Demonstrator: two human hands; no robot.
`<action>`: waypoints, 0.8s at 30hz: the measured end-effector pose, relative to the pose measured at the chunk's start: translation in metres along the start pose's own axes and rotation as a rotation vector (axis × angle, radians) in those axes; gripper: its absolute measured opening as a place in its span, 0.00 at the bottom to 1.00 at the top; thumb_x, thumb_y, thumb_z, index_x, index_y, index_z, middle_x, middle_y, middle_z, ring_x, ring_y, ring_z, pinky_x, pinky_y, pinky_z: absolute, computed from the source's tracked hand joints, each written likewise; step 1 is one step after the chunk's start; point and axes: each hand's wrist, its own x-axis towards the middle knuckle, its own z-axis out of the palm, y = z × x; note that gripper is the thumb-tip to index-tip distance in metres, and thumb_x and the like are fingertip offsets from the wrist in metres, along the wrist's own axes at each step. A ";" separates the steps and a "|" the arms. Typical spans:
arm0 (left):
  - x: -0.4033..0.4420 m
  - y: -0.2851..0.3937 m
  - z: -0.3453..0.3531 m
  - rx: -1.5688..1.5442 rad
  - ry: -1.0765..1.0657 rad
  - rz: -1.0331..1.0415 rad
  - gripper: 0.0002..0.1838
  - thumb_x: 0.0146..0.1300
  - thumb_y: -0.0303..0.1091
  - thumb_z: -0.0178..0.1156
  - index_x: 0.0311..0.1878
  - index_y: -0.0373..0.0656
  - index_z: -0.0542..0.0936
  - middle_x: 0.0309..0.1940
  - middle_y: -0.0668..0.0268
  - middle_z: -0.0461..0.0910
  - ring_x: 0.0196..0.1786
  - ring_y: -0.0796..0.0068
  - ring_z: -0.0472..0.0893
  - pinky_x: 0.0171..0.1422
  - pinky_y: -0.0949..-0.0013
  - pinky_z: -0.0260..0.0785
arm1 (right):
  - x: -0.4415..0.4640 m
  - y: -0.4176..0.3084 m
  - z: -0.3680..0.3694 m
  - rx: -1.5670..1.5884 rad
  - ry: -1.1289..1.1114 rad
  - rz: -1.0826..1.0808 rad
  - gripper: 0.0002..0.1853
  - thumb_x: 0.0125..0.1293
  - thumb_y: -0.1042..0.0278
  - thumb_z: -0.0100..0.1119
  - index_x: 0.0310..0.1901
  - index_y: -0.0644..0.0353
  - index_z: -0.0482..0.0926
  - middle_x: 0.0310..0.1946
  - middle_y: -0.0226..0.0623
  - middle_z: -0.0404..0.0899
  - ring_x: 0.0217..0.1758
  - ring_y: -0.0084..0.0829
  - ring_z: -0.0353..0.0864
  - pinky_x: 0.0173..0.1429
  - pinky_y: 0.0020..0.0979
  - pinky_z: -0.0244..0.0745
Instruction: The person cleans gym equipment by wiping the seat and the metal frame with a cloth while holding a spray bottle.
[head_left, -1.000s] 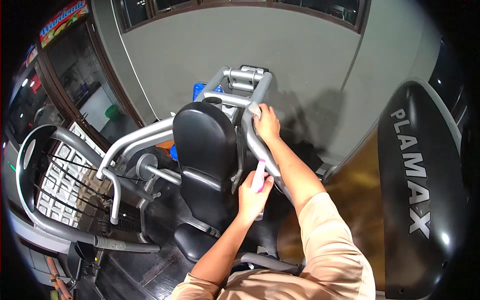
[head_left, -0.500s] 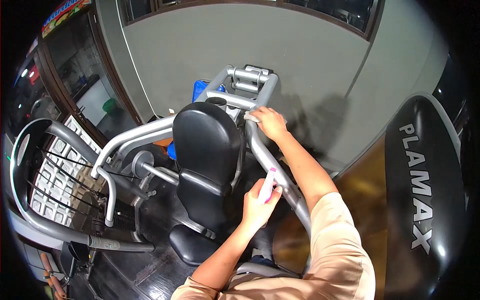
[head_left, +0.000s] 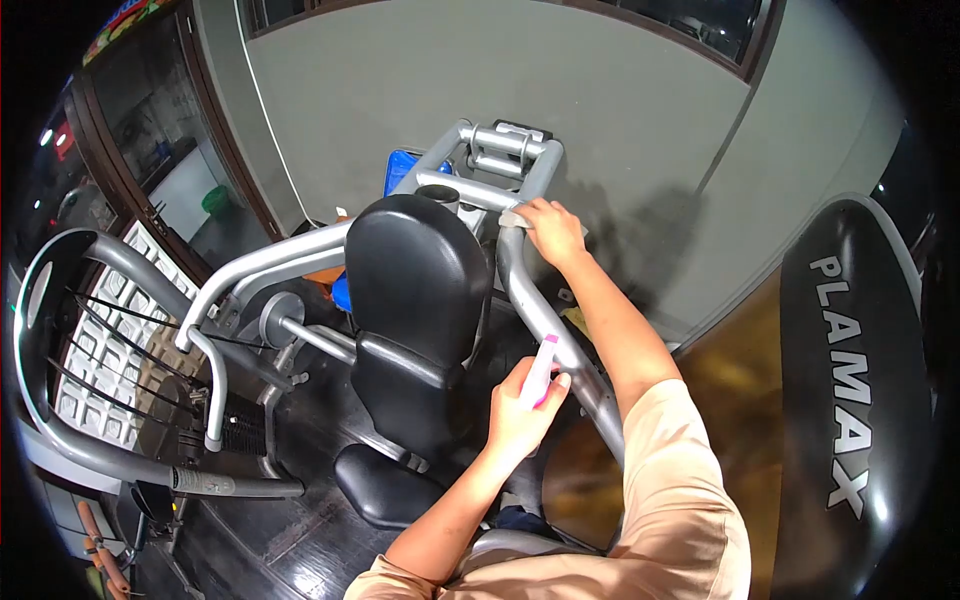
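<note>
My right hand (head_left: 556, 235) presses a pale cloth (head_left: 515, 218) onto the upper bend of the gym machine's silver tube frame (head_left: 533, 308). Its fingers are curled over the cloth, which shows only at the edges. Lower down, my left hand (head_left: 522, 405) is wrapped round a pink-and-white spray bottle (head_left: 541, 376), its top tilted upward beside the tube. Much of the bottle is hidden by the fingers. Left of both hands stands the machine's black padded backrest (head_left: 415, 270), with the black seat (head_left: 385, 487) below it.
On the right rises a black panel (head_left: 840, 360) lettered PLAMAX. Another machine with a curved grey frame (head_left: 70, 430) stands at the left. A grey wall (head_left: 620, 110) lies behind, with a glass door (head_left: 165, 130) at the far left. Something blue (head_left: 402, 172) sits behind the backrest.
The view has shifted slightly. My right hand and the cloth remain at the tube's upper bend, the hand's pose slightly changed. My left hand keeps its hold on the spray bottle.
</note>
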 end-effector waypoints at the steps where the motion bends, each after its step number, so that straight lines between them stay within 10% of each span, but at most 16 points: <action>1: 0.000 -0.003 0.001 0.000 -0.001 -0.002 0.11 0.66 0.35 0.71 0.45 0.39 0.83 0.22 0.69 0.76 0.28 0.84 0.73 0.37 0.74 0.70 | 0.006 -0.004 0.004 -0.001 -0.003 0.007 0.20 0.61 0.70 0.66 0.54 0.40 0.84 0.53 0.27 0.81 0.58 0.40 0.81 0.57 0.44 0.83; 24: 0.003 -0.020 0.002 -0.084 0.049 -0.103 0.12 0.65 0.36 0.73 0.45 0.40 0.83 0.24 0.71 0.75 0.30 0.85 0.71 0.38 0.75 0.69 | 0.012 -0.021 0.001 -0.026 -0.075 -0.202 0.14 0.61 0.71 0.61 0.46 0.41 0.87 0.47 0.29 0.83 0.53 0.40 0.84 0.55 0.43 0.84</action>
